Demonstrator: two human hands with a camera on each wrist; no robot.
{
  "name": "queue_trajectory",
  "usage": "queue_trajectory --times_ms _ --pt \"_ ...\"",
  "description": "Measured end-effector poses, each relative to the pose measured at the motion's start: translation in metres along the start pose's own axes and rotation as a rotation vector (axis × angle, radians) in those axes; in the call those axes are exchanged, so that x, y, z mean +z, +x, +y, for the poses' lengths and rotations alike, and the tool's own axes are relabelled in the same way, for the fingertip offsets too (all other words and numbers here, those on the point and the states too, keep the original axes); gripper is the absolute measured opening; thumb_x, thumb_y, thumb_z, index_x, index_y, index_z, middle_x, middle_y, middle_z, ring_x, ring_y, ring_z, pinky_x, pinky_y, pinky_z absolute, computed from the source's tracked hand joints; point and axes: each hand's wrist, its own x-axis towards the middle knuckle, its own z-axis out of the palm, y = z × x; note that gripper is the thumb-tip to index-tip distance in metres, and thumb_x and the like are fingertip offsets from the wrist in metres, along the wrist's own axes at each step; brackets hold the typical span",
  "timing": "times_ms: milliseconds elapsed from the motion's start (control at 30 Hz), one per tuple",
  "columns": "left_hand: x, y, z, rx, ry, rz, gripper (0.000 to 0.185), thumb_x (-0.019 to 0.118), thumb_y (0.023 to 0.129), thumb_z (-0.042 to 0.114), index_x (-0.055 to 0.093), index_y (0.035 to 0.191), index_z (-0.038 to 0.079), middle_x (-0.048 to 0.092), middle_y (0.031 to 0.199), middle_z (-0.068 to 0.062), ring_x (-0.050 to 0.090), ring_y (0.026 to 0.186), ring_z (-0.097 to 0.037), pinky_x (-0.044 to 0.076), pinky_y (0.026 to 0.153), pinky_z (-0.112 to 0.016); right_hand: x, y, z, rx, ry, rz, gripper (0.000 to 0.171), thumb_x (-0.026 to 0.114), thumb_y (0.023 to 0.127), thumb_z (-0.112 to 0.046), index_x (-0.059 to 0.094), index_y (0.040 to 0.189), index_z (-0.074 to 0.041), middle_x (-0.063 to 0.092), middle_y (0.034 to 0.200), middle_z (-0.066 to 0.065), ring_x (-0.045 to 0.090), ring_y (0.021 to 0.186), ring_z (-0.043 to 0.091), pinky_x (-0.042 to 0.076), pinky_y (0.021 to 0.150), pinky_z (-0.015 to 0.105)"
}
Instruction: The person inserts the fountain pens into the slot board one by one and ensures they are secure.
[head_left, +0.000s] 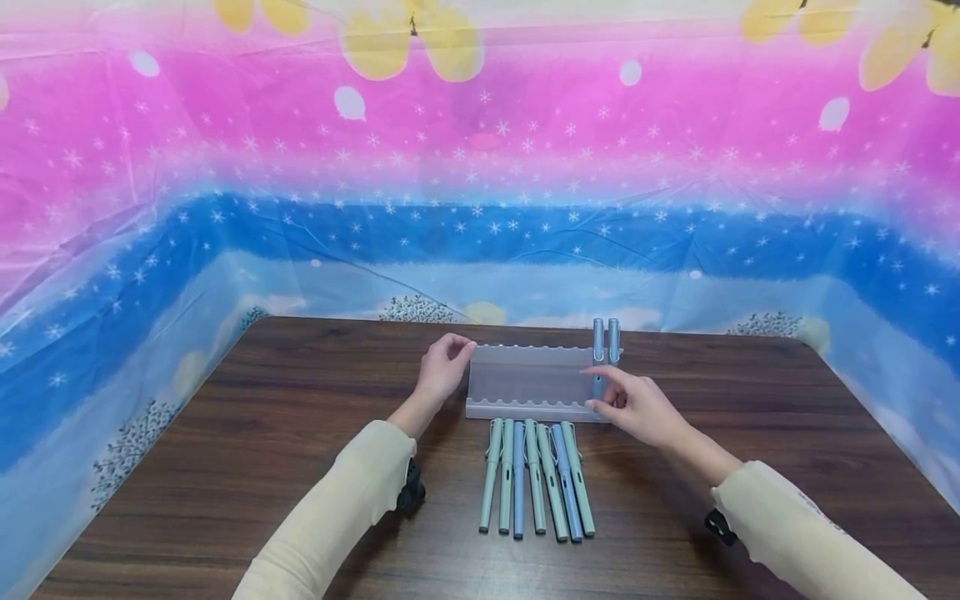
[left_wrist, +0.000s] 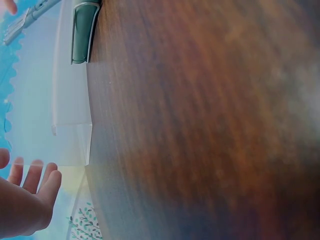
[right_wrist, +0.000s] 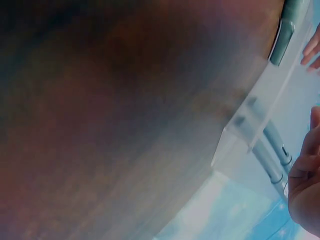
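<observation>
On the brown table [head_left: 225, 467] the clear pen rack [head_left: 525, 379] holds two blue pens [head_left: 606, 337] at its right end, seven loose pens [head_left: 536, 475] lie just near of it, left hand [head_left: 442, 367] loosely curled touching the rack's far-left corner, right hand [head_left: 637, 407] pinching one racked pen.

both arms wearing pale cream long sleeves [head_left: 352, 492], black wrist straps [head_left: 411, 493] peeking out under cuffs, hands bare

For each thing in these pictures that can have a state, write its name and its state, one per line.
Pen rack: on the table, two blue pens in its right slots.
Seven loose pens: capped, side by side before the rack.
Left hand: touches the rack's left end.
Right hand: fingers on one racked pen.
</observation>
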Motion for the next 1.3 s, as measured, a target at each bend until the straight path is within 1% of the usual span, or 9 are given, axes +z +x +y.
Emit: queue_trajectory --times_ms 100,233,400,533,633,833,1067,1300 --pt "0.0 0.0 0.0 -0.005 0.0 -0.003 0.022 0.053 0.089 0.022 0.058 0.099 0.003 0.058 0.098 -0.009 0.053 0.092 -0.023 0.042 0.081 -0.036 0.004 -0.004 -0.003 0.015 0.02 -0.032 0.034 0.063 0.081 -0.012 0.054 0.114 -0.012 0.05 0.061 -0.011 0.044 0.048 0.006 0.038 0.044 0.023" --pt "0.0 0.0 0.0 -0.008 0.001 -0.002 0.022 0.053 0.089 0.022 0.058 0.099 0.003 0.058 0.098 -0.01 0.053 0.092 -0.023 0.042 0.081 -0.036 0.008 -0.009 -0.005 0.056 0.063 -0.09 0.029 0.063 0.082 -0.016 0.057 0.109 -0.009 0.051 0.061 -0.01 0.044 0.048 0.007 0.039 0.044 0.024" --pt "0.0 0.0 0.0 -0.003 0.002 -0.001 0.022 0.053 0.089 0.022 0.058 0.099 0.003 0.058 0.098 -0.01 0.052 0.093 -0.023 0.042 0.081 -0.036 0.012 -0.013 -0.005 0.096 0.117 -0.172 0.029 0.061 0.084 -0.021 0.057 0.108 -0.007 0.054 0.062 -0.006 0.045 0.046 0.008 0.039 0.041 0.025" --pt "0.0 0.0 0.001 -0.001 0.004 0.0 0.022 0.053 0.089 0.023 0.058 0.098 0.003 0.058 0.097 -0.01 0.053 0.091 -0.023 0.042 0.08 -0.036 0.015 -0.014 -0.004 0.157 0.148 -0.238 0.03 0.06 0.085 -0.025 0.055 0.109 -0.007 0.056 0.064 -0.002 0.048 0.046 0.01 0.042 0.041 0.027" --pt "0.0 0.0 0.001 -0.001 0.006 -0.001 0.022 0.053 0.089 0.023 0.058 0.098 0.003 0.058 0.096 -0.009 0.053 0.091 -0.023 0.042 0.08 -0.036 0.017 -0.015 -0.007 0.194 0.158 -0.27 0.03 0.059 0.085 -0.024 0.055 0.108 -0.006 0.057 0.064 0.0 0.05 0.046 0.012 0.043 0.042 0.028" --pt "0.0 0.0 0.0 -0.005 0.004 -0.006 0.022 0.053 0.089 0.023 0.058 0.099 0.003 0.058 0.098 -0.01 0.052 0.092 -0.023 0.042 0.081 -0.036 0.019 -0.014 -0.013 0.218 0.162 -0.294 0.03 0.059 0.085 -0.02 0.053 0.109 -0.003 0.056 0.063 0.002 0.051 0.045 0.016 0.044 0.042 0.029" --pt "0.0 0.0 0.0 -0.008 0.005 -0.007 0.022 0.053 0.089 0.023 0.058 0.1 0.004 0.058 0.098 -0.009 0.052 0.093 -0.023 0.042 0.081 -0.036 0.022 -0.013 -0.016 0.231 0.18 -0.312 0.035 0.06 0.084 -0.02 0.051 0.112 0.001 0.056 0.062 0.002 0.051 0.045 0.017 0.044 0.043 0.028" --pt "0.0 0.001 0.0 -0.005 0.003 -0.003 0.022 0.053 0.089 0.022 0.058 0.099 0.003 0.058 0.098 -0.01 0.053 0.093 -0.023 0.042 0.081 -0.035 0.025 -0.013 -0.015 0.275 0.182 -0.31 0.034 0.06 0.084 -0.018 0.051 0.113 -0.001 0.056 0.062 0.002 0.052 0.045 0.019 0.043 0.042 0.028"
